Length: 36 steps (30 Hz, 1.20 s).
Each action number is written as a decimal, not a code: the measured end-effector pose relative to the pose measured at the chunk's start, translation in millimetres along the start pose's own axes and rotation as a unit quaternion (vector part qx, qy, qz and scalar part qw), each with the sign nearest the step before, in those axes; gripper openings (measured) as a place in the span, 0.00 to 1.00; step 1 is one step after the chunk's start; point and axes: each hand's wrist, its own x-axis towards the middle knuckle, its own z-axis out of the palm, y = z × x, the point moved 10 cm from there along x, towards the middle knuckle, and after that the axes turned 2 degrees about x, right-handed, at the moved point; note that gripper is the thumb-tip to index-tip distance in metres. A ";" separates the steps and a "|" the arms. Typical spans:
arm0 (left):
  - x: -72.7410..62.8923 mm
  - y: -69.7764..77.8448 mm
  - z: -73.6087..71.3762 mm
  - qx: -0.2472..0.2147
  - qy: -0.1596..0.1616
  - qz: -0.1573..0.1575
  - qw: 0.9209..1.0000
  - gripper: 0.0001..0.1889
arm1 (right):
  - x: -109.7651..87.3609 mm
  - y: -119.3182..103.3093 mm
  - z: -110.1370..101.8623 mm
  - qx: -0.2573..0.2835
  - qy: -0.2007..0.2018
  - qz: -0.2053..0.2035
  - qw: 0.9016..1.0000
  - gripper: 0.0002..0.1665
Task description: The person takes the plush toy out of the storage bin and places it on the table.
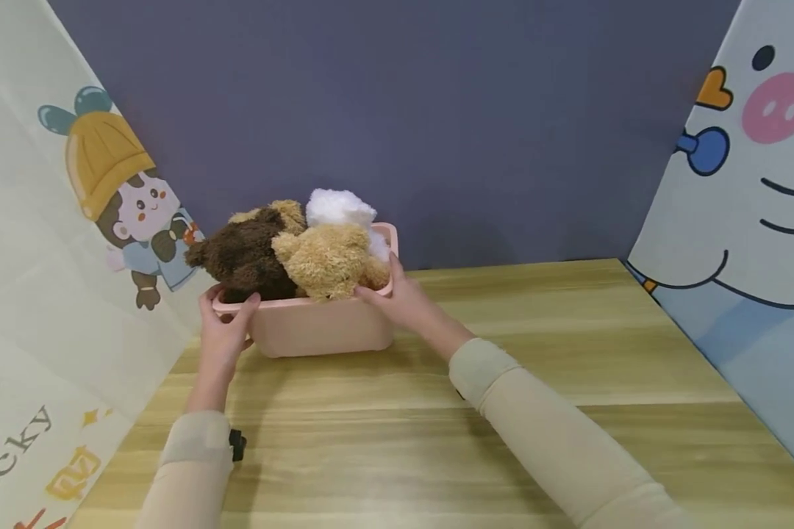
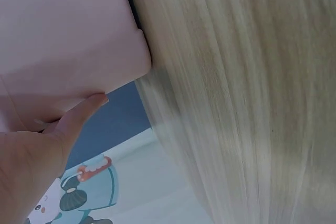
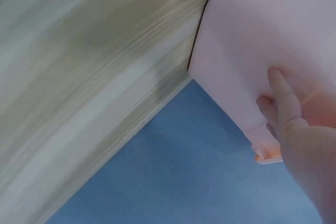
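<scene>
Gripping a pink bin by its ends, left hand and right hand, base seemingly on table, plush toys (brown, tan, white) overtopping it, right end visible only from right wrist.

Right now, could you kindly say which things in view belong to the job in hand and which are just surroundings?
Job: pink bin, brown toy, tan toys, white toy, left hand, right hand.
Surroundings: table, cartoon panels, dark backdrop.
</scene>
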 end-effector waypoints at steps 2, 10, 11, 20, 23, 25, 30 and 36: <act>2.7 2.5 6.6 0.009 -0.005 0.004 1.000 0.51 | -0.8 2.1 -5.4 -0.002 -0.011 0.001 1.000 0.71; 4.3 6.4 14.5 0.002 0.008 0.012 1.000 0.51 | -1.6 -56.4 -39.9 -0.130 -0.010 -0.061 0.990 0.70; 4.3 6.5 14.6 0.000 0.008 0.013 1.000 0.50 | -2.6 -68.7 -40.4 -0.132 -0.015 -0.083 0.988 0.70; 3.3 6.0 11.8 -0.009 0.007 0.012 1.000 0.50 | 8.2 -82.7 -30.3 -0.045 -0.057 -0.086 0.994 0.79; 1.6 6.6 11.3 -0.004 0.007 0.013 1.000 0.50 | 12.1 -70.5 -27.0 -0.039 -0.071 -0.064 0.995 0.82; 1.0 7.3 11.6 -0.001 0.005 0.015 1.000 0.50 | 13.9 -65.4 -24.0 -0.047 -0.085 -0.060 0.993 0.84; -0.3 6.4 10.0 -0.001 0.003 0.014 1.000 0.50 | 19.3 -67.3 -15.3 -0.056 -0.112 -0.085 0.989 0.82; -1.5 0.7 3.5 -0.014 0.009 0.010 1.000 0.48 | 28.5 -77.9 -7.5 -0.027 -0.109 -0.130 0.985 0.76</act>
